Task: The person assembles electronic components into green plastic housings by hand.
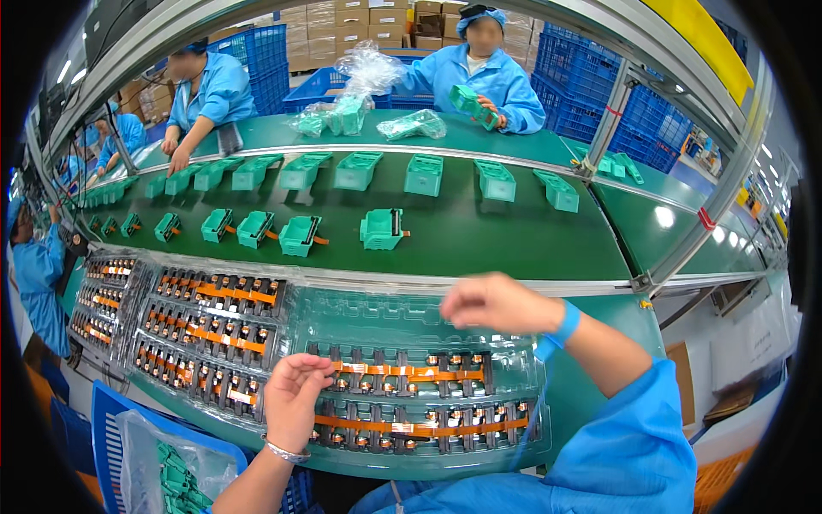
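My left hand [293, 403] is at the left end of the middle row of a clear plastic tray [360, 313]. Its fingers are slightly bent and apart, close to the black parts with orange flex cables [411, 373], with nothing visible in them. Over the tray's far row, where bare moulded pockets show, hovers my right hand [497, 304]. Its fingers are loosely bent, a little blurred, and nothing shows between them. A second row of the same parts [419, 424] fills the near side of the tray. A blue band circles my right wrist.
Beyond the tray, a green conveyor [497, 244] carries two lines of green plastic housings [381, 230]. More filled trays [205, 334] lie to the left. A blue crate [107, 428] with bagged green parts stands at lower left. Across the belt, a person [488, 77] holds a green housing.
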The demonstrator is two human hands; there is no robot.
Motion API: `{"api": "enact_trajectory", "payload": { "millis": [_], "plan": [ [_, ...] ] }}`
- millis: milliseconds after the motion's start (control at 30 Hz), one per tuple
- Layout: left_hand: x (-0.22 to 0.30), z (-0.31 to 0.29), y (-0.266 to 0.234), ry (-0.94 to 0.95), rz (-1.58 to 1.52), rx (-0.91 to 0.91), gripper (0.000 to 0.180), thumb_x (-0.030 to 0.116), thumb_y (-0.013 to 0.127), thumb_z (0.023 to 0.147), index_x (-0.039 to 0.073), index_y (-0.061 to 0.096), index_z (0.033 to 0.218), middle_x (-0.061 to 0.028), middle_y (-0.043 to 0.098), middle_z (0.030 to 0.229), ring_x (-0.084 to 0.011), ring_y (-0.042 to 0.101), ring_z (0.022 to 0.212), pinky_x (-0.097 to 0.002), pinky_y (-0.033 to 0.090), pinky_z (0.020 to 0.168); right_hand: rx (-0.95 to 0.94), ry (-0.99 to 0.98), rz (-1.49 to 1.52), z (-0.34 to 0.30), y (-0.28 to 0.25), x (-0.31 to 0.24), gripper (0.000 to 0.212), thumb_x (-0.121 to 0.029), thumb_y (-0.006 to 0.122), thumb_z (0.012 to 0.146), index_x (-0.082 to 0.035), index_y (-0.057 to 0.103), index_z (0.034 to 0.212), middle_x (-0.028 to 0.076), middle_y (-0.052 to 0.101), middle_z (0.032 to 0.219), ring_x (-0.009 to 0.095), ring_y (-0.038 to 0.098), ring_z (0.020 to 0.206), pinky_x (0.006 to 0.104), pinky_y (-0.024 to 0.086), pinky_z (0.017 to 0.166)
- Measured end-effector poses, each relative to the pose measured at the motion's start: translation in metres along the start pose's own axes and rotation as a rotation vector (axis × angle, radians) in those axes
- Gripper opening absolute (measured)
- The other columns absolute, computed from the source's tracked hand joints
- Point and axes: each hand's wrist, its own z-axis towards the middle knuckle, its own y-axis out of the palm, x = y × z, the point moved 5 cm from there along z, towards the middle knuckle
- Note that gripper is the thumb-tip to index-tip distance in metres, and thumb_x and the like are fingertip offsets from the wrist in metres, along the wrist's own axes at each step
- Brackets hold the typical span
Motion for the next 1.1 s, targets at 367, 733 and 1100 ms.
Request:
{"api": "enact_trajectory", "payload": {
  "millis": [367, 733, 1100],
  "plan": [
    [0.047, -0.027, -0.018, 0.184, 0.096, 0.09, 0.014, -0.002, 0.052, 0.086, 0.0, 0.051, 0.1, -0.011, 0.06, 0.1, -0.0193, 0.059, 0.094, -0.0327, 0.049, 0.081, 0.035, -0.205, -0.595, -0.069, 0.047, -0.009, 0.03, 0.0, 0.068, 0.059, -0.009, 0.059, 0.087, 0.007, 0.055, 0.091, 0.027, 0.052, 0.088, 0.0361, 0.046, 0.073],
    [0.102, -0.194, -0.239, 0.454, 0.619, 0.945, 0.014, 0.001, 0.054, 0.086, 0.002, 0.053, 0.1, -0.0072, 0.062, 0.094, -0.0133, 0.06, 0.087, -0.0248, 0.047, 0.078, 0.506, 0.035, 0.324, -0.076, 0.035, 0.068, 0.007, -0.01, 0.058, 0.083, -0.006, 0.053, 0.084, 0.002, 0.053, 0.078, 0.01, 0.052, 0.07, 0.0238, 0.043, 0.058],
    [-0.032, -0.303, -0.327, -0.815, 1.43, 0.631, 0.033, 0.032, 0.063, 0.077, 0.012, 0.061, 0.103, -0.0117, 0.064, 0.099, -0.029, 0.06, 0.093, -0.0403, 0.048, 0.079, 0.82, 0.185, 0.567, -0.052, 0.056, 0.089, 0.009, -0.021, 0.053, 0.091, -0.012, 0.052, 0.093, -0.007, 0.051, 0.078, 0.0, 0.047, 0.068, 0.0167, 0.038, 0.055]
  ]
}}
